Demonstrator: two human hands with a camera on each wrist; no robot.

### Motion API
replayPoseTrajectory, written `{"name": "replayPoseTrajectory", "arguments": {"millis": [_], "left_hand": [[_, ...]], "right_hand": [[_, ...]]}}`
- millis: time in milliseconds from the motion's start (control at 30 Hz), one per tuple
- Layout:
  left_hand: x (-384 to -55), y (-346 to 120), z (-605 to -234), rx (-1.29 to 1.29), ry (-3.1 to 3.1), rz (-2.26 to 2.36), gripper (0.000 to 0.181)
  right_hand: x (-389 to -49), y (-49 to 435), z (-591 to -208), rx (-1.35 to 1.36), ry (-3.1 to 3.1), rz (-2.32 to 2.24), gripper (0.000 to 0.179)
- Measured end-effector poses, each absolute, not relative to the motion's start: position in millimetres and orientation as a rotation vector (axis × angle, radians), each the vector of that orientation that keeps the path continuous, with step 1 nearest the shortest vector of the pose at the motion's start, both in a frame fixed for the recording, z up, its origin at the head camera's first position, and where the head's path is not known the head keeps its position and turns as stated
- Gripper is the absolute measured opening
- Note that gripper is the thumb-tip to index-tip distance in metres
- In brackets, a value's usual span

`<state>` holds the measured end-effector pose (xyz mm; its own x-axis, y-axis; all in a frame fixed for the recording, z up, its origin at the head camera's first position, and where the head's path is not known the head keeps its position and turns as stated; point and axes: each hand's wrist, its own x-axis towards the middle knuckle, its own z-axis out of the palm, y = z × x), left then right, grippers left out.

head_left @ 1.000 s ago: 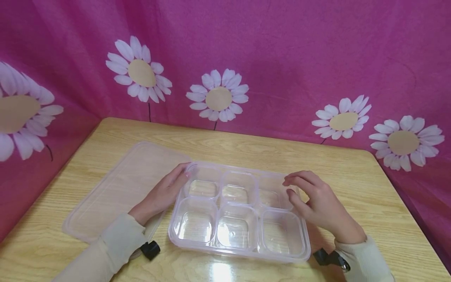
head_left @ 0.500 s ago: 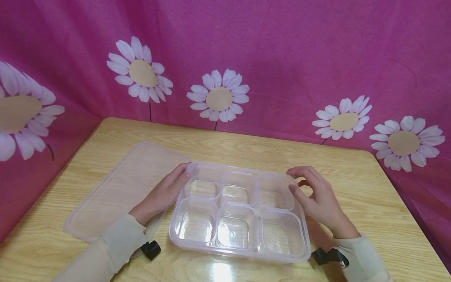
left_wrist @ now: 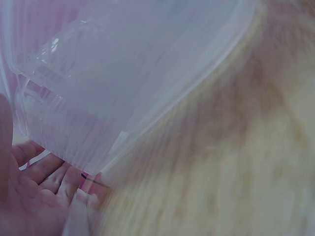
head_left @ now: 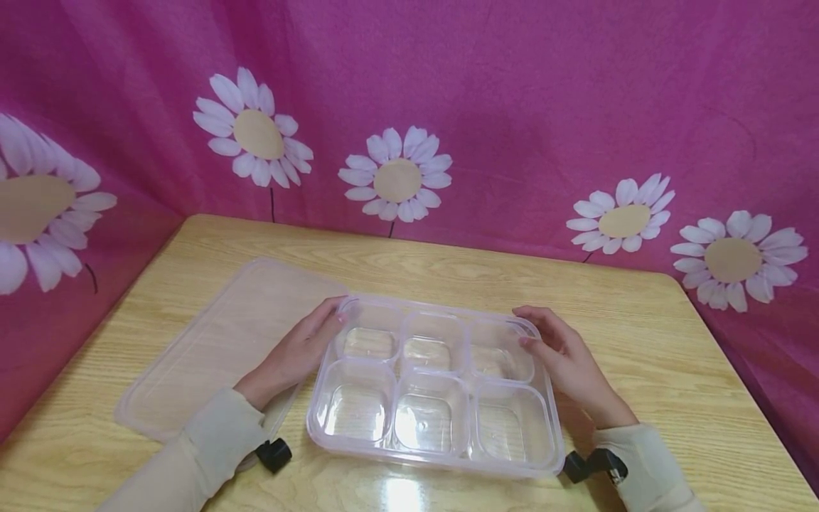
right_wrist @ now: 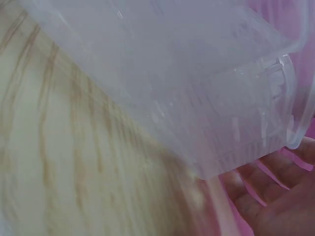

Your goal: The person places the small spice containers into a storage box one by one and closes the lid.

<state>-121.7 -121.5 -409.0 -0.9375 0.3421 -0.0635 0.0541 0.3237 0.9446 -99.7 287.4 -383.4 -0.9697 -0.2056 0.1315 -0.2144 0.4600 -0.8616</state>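
A clear plastic food container [head_left: 435,464] with several small square compartments sits on the table in front of me, nothing visible inside them. My left hand [head_left: 297,352] grips its far left corner, thumb over the rim and fingers along the outer wall. At the far right corner my right hand [head_left: 572,366] holds the rim the same way, thumb on the inner side. Fingers [left_wrist: 44,169] reach behind the container's wall [left_wrist: 123,88] in the left wrist view. The right wrist view has the right fingers [right_wrist: 266,182] against the far side.
A flat translucent lid [head_left: 211,348] lies on the wooden table [head_left: 665,341] to the left, partly beneath my left forearm. A pink curtain [head_left: 499,107] with printed daisies hangs behind and left of the table. Black straps [head_left: 274,454] are on both wrists.
My right hand has come from over the far right compartment, out past the corner, onto the container's rim. The left hand, container and lid have stayed put.
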Motion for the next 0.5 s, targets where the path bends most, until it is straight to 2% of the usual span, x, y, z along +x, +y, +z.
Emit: {"name": "replayPoseTrajectory", "arguments": {"millis": [233,500], "left_hand": [[-121.1,-121.7,-408.8,0.354,2.359,1.633,0.051],[-121.1,-121.7,-408.5,0.367,2.366,1.641,0.050]], "right_hand": [[-95.1,286.6,-386.0,0.146,-2.632,2.025,0.038],[-98.3,289.3,-396.2,0.306,-2.554,2.013,0.033]]}}
